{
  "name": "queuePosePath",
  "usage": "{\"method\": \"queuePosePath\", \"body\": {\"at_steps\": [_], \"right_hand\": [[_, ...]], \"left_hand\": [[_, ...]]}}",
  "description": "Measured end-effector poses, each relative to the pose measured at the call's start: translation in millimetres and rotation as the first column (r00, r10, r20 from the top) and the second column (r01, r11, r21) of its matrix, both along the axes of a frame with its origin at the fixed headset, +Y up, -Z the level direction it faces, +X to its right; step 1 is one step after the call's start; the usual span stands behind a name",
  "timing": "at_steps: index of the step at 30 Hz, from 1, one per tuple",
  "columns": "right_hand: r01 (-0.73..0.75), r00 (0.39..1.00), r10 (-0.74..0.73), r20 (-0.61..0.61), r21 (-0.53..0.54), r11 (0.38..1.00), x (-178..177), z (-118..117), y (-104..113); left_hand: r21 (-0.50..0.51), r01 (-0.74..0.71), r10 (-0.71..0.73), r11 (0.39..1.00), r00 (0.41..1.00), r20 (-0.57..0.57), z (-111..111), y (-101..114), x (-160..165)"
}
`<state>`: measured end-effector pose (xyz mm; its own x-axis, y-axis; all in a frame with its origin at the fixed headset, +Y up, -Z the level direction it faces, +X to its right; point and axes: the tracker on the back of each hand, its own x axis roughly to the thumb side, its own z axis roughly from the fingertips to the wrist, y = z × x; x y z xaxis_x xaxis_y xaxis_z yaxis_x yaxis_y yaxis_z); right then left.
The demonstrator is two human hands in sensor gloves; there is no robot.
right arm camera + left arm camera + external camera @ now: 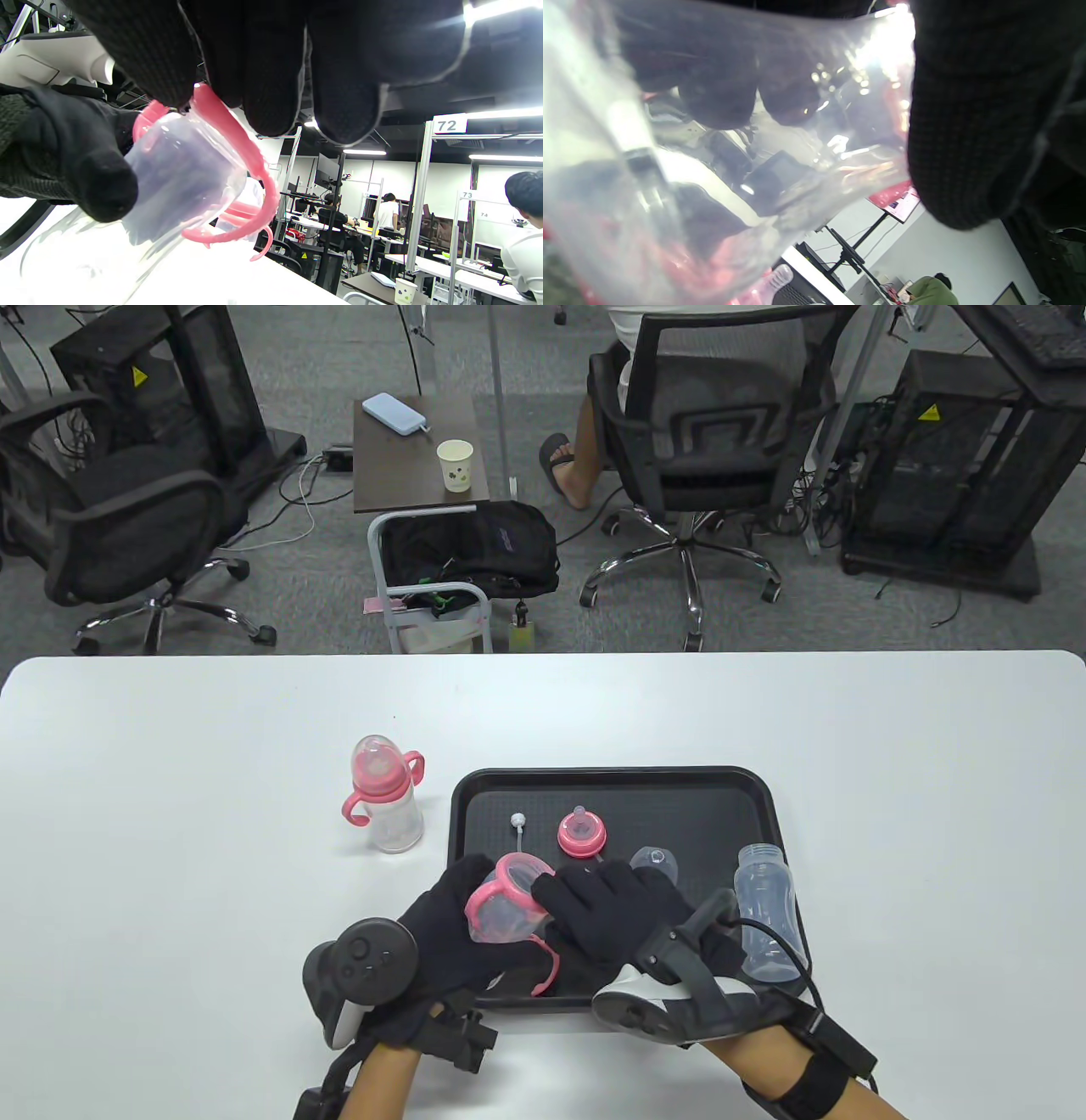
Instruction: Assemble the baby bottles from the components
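One finished bottle [386,802] upright on the table, left of the tray [764,797]. Second bottle body [501,909] gripped in left hand [441,937] above tray's near-left corner, right hand [607,912] working its pink handle ring [517,891]. Still loose in tray: nipple collar [581,833], straw [518,836], cap [655,861], third bottle [766,909].

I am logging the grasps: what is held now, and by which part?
Left hand grips the bottle by its clear body; right hand holds its pink collar.
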<state>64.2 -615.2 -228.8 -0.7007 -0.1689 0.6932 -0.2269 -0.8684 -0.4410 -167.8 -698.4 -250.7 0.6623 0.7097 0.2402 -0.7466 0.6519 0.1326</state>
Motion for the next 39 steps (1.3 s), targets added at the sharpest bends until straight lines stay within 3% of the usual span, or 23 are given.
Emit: {"method": "queuePosePath", "body": {"at_steps": [11, 16, 21, 25, 27, 30, 39], "right_hand": [[0.002, 1.000, -0.001, 0.019, -0.044, 0.999, -1.4, -6.4, 3.1], [0.045, 0.995, -0.030, 0.096, -0.167, 0.985, 3.0, -44.5, 14.0], [0.027, 0.976, 0.035, 0.216, -0.276, 0.961, 1.9, -101.7, 13.3], [-0.011, 0.925, 0.172, 0.339, -0.429, 0.903, -2.2, -146.9, -3.0], [0.012, 0.887, 0.248, 0.390, -0.556, 0.831, -0.4, -173.5, -19.3], [0.077, 0.864, 0.274, 0.423, -0.648, 0.757, 3.3, -198.5, -42.9], [0.045, 0.807, 0.417, 0.417, -0.749, 0.661, -6.3, -221.1, -90.5]], "left_hand": [[-0.025, -0.003, 0.003, 1.000, 1.000, -0.002, -2.8, -2.9, -2.1], [-0.043, -0.026, 0.025, 0.999, 1.000, -0.016, -4.8, -4.0, -8.5], [-0.059, -0.048, 0.046, 0.997, 0.999, -0.027, -6.5, -3.5, -14.6], [-0.083, -0.047, 0.044, 0.995, 0.998, -0.040, -7.7, -2.8, -18.9], [-0.087, -0.055, 0.051, 0.995, 0.998, -0.048, -8.4, -3.4, -21.8], [-0.104, -0.069, 0.064, 0.992, 0.997, -0.051, -9.8, -4.1, -25.0], [-0.107, -0.084, 0.078, 0.991, 0.995, -0.058, -10.4, -3.4, -28.8]]}}
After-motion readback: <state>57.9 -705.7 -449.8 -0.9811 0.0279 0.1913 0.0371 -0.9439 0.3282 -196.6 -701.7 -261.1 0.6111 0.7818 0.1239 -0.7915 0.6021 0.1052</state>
